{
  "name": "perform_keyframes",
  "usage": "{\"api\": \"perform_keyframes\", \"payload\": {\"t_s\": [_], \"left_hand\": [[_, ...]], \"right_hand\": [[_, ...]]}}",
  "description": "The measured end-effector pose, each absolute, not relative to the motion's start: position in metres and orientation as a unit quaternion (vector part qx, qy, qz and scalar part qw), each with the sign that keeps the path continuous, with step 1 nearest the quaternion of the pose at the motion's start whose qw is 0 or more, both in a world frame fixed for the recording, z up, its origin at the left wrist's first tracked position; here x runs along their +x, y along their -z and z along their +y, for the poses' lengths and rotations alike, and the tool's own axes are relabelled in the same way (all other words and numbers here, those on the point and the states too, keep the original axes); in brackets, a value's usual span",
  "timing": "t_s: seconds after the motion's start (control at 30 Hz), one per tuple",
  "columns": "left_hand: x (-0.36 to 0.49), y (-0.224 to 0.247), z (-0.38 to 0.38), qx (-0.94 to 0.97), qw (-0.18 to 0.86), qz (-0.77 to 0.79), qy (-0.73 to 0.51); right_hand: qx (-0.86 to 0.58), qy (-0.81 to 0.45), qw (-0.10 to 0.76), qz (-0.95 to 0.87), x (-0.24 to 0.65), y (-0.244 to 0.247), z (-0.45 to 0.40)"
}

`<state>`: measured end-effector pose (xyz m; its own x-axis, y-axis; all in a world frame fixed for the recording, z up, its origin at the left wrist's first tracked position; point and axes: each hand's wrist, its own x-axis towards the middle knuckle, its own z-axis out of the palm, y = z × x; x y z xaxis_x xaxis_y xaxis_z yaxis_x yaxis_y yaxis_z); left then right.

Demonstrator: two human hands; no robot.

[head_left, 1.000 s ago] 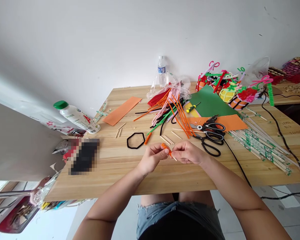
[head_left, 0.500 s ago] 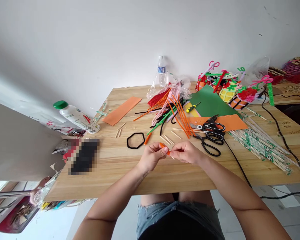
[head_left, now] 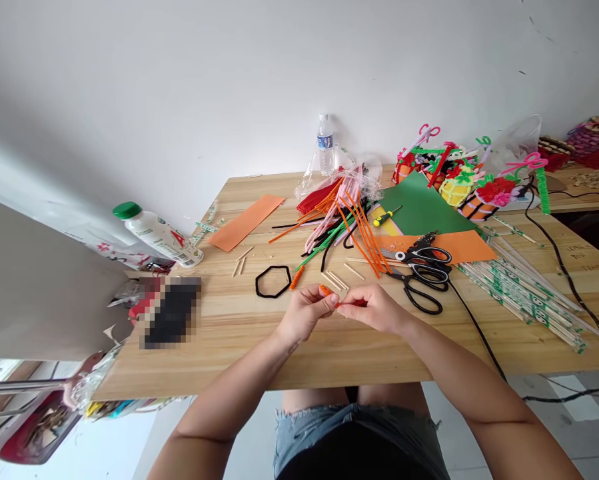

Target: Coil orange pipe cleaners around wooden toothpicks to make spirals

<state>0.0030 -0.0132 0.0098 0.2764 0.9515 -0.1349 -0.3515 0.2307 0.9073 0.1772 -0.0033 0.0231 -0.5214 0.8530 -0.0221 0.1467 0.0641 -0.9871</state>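
Observation:
My left hand (head_left: 305, 312) pinches a short stick wound with orange pipe cleaner (head_left: 325, 290), whose orange end pokes out above the fingers. Close against it, my right hand (head_left: 373, 309) has thumb and forefinger closed by the orange winding; the fingers hide most of what they grip. Just beyond my left hand lies a finished-looking orange coil (head_left: 296, 277), beside a black pipe-cleaner hexagon (head_left: 273, 282). Short wooden sticks (head_left: 337, 281) lie in front of my hands.
Black-handled scissors (head_left: 423, 293) lie right of my hands. Behind are orange pipe cleaners (head_left: 366, 233), a yellow-black screwdriver (head_left: 386, 217), green sheet (head_left: 424, 207) and water bottle (head_left: 325, 145). Wrapped sticks (head_left: 524, 293) and a black cable (head_left: 562, 263) fill the right; a green-capped bottle (head_left: 156, 235) stands left.
My hands stay together at the same spot, with the right fingers turned slightly around the winding. A bit of stick that showed below them is now hidden. The view has shifted slightly.

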Motion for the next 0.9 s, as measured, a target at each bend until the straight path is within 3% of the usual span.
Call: {"api": "perform_keyframes", "payload": {"t_s": [0.17,0.4,0.67,0.9], "left_hand": [[0.0011,-0.0174,-0.0174,0.397,0.735,0.282,-0.472],[0.0031,-0.0103,-0.0122,0.426,0.664,0.376,-0.486],[0.0022,-0.0161,-0.0181,0.413,0.719,0.280,-0.484],[0.0018,-0.0079,-0.0137,0.429,0.657,0.373,-0.495]], "right_hand": [[-0.308,-0.737,0.244,-0.550,0.1831,-0.0231,0.0007],[-0.403,-0.515,0.336,-0.677,0.1756,-0.0245,-0.0031],[-0.301,-0.778,0.229,-0.502,0.1809,-0.0222,0.0012],[-0.402,-0.589,0.327,-0.620,0.1741,-0.0257,-0.0040]]}}
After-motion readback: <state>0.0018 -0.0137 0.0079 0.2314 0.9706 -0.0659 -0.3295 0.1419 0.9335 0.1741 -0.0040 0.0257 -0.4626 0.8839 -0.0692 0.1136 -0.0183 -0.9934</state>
